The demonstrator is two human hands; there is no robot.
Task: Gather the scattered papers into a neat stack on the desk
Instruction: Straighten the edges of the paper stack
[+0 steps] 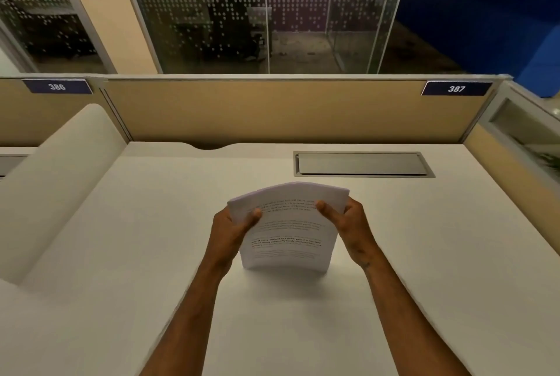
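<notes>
A bundle of white printed papers [288,233] stands upright on its bottom edge in the middle of the white desk [424,254]. Its top bows slightly away from me. My left hand [231,231] grips the bundle's left side, thumb across the front page. On the other side my right hand [348,224] holds the right edge the same way. The printed text faces me. No loose sheets lie elsewhere on the desk.
A metal cable-tray lid [362,164] is set into the desk behind the papers. A tan partition [272,109] with a plate numbered 387 [456,88] closes the back. A low white divider [57,169] borders the left, a glazed side panel [527,139] the right.
</notes>
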